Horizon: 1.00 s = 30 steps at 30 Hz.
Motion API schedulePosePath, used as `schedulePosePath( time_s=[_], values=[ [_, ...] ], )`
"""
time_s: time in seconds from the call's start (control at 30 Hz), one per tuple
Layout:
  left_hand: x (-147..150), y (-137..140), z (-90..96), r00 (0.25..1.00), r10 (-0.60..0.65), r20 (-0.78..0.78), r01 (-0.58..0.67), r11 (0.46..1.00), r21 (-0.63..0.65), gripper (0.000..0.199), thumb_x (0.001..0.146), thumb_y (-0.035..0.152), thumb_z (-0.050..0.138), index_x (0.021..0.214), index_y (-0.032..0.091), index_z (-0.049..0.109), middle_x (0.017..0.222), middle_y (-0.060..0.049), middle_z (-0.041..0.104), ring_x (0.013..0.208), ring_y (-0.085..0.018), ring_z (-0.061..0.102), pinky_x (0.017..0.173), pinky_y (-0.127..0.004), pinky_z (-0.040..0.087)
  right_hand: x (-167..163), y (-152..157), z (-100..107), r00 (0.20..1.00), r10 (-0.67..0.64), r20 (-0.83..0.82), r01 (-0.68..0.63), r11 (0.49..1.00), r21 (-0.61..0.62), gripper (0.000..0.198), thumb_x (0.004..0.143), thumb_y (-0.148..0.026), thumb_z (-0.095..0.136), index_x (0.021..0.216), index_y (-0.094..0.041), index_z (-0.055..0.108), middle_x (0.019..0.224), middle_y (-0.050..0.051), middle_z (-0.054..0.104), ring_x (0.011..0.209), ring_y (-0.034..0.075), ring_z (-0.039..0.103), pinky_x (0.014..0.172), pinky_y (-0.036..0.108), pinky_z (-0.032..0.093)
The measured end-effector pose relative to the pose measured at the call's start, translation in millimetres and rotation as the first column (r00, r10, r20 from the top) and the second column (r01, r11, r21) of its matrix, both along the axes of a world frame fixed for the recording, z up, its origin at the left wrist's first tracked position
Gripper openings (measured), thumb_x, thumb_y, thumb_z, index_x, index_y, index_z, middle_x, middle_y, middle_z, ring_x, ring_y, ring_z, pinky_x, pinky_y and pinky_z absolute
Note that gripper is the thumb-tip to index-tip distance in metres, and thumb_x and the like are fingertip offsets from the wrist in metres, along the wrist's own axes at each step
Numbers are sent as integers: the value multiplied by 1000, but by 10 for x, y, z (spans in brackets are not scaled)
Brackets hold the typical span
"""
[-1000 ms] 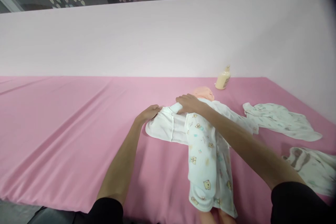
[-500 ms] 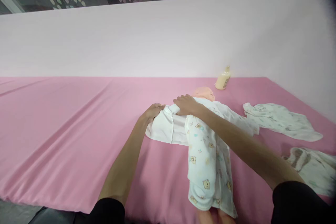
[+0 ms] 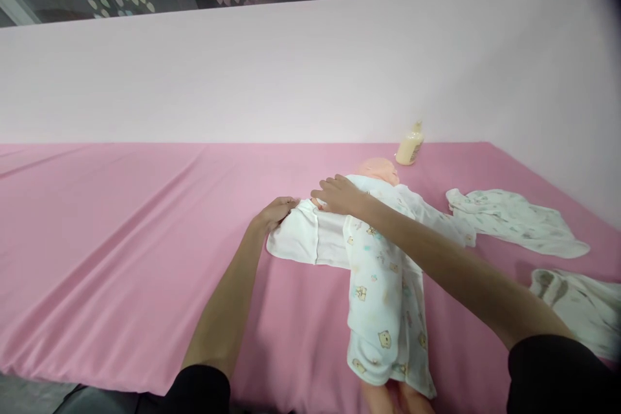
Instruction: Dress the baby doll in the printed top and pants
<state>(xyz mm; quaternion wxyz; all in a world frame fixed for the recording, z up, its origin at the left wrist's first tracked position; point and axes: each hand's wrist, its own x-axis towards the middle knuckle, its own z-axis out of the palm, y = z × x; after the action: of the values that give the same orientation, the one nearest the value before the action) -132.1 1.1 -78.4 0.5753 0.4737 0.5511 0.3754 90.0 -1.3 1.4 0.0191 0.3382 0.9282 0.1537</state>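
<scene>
A baby doll (image 3: 378, 169) lies on its back, head away from me and bare legs (image 3: 383, 396) at the near edge. It is dressed in a white baby gown (image 3: 372, 310) with a bear print, one front panel folded over. Toward the left the gown's plain white part (image 3: 294, 236) is spread out. My left hand (image 3: 276, 212) pinches the outer end of this part. My right hand (image 3: 337, 195) is curled over the sleeve near the doll's chest, its thumb side hidden. A small skin-coloured bit shows under its fingertips; I cannot tell what it is.
A pink sheet (image 3: 145, 259) covers the table, with a white wall (image 3: 242, 71) behind. A yellowish pump bottle (image 3: 409, 145) stands beyond the doll's head. Two crumpled printed cloths (image 3: 519, 220) lie on the right, the nearer one (image 3: 582, 310) partly cut off.
My left hand has drawn slightly left and down with the cloth. My right hand has shifted a little left, and a skin-coloured bit now shows beneath its fingertips. The view has moved slightly.
</scene>
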Motion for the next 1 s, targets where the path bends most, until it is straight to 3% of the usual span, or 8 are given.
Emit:
schedulePosePath(
  time_s=[0.2, 0.37, 0.57, 0.8, 1.0],
  values=[
    [-28, 0, -28, 1000, -12, 8, 12, 1000, -4, 39, 66, 46, 81, 75, 16, 58, 62, 1, 60, 53, -10, 53, 53, -24, 39, 99, -38, 91, 999, -42, 3, 41, 994, 99, 28, 98, -29, 46, 120, -23, 63, 111, 15, 64, 101, 29, 58, 80, 37, 34],
    [-46, 18, -75, 999, -32, 0, 32, 999, 11, 40, 67, 49, 80, 73, 16, 59, 60, 2, 58, 51, -10, 51, 51, -23, 38, 176, -51, 141, 993, -78, -86, 92, 982, 166, 32, 98, -25, 45, 127, -22, 57, 111, 15, 62, 97, 29, 58, 78, 38, 35],
    [23, -3, -34, 999, -46, -7, 47, 998, 31, 37, 70, 48, 78, 83, 15, 66, 69, -4, 66, 62, -16, 62, 59, -27, 46, 7, -75, 68, 987, -75, -145, 94, 987, 130, 31, 97, -27, 46, 127, -22, 56, 114, 16, 61, 101, 30, 59, 82, 41, 39],
    [108, -2, 48, 998, -53, -23, 55, 994, 99, 44, 68, 43, 80, 99, 15, 69, 89, -8, 72, 77, -20, 67, 73, -33, 52, -269, 28, -167, 964, -103, -245, 123, 990, 67, 31, 98, -31, 48, 126, -24, 57, 115, 14, 63, 102, 30, 60, 84, 43, 43],
    [146, -31, 66, 998, 1, -70, 6, 995, 95, 35, 67, 40, 79, 89, 14, 69, 76, -6, 70, 71, -20, 65, 66, -31, 52, -330, -29, -213, 944, -127, -303, 136, 991, 9, 35, 96, -39, 52, 126, -21, 57, 118, 13, 63, 103, 28, 60, 91, 44, 43]
  ],
)
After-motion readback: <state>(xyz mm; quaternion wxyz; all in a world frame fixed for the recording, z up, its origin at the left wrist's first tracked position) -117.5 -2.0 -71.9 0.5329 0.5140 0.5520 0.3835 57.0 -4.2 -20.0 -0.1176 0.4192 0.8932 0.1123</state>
